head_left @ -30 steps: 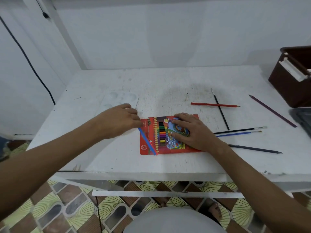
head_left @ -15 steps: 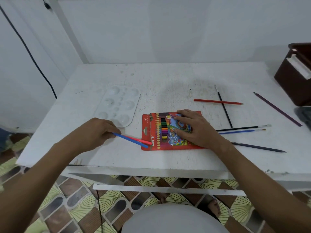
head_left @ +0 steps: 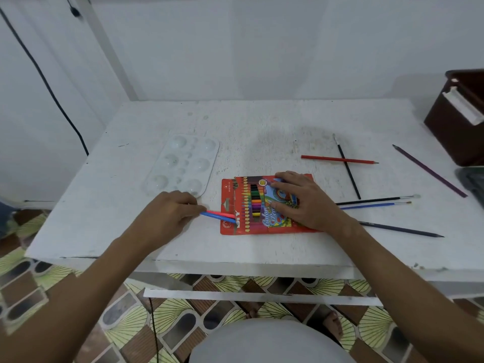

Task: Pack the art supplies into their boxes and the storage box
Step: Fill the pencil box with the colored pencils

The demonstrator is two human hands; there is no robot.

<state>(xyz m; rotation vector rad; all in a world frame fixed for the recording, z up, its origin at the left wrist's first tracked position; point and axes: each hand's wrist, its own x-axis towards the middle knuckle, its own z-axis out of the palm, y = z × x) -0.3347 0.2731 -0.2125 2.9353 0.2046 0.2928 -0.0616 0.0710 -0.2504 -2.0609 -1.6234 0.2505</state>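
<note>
On the white desk (head_left: 262, 121) lies a flat red colour-pencil box (head_left: 247, 226), its printed face up and its open flap end turned toward the left. The right hand (head_left: 301, 200) rests flat on the box with fingers spread and fairly straight, pressing it down. The left hand (head_left: 170, 213) has its fingers curled round the ends of two pencils, a pink pencil (head_left: 221, 213) and a blue pencil (head_left: 217, 216), held together side by side; their far ends reach the open left end of the box, touching the flap. How far they go inside cannot be told.

Just behind the left hand sits a white paint palette (head_left: 183, 163) with round wells, lying flat beside the box. To the right of the box more supplies are scattered: a red pencil (head_left: 337, 160) crossed by a black paintbrush (head_left: 348, 169), a purple pencil (head_left: 429, 170) further right, a second black paintbrush (head_left: 377, 200) and a blue paintbrush (head_left: 374, 205) lying almost parallel just beside the right wrist, and a dark pencil (head_left: 403, 230) near the forearm. At the far right edge stands a dark brown storage box (head_left: 450, 127) with a white clip on its side, and below it a dark lid (head_left: 474, 182) is partly cut off by the frame
</note>
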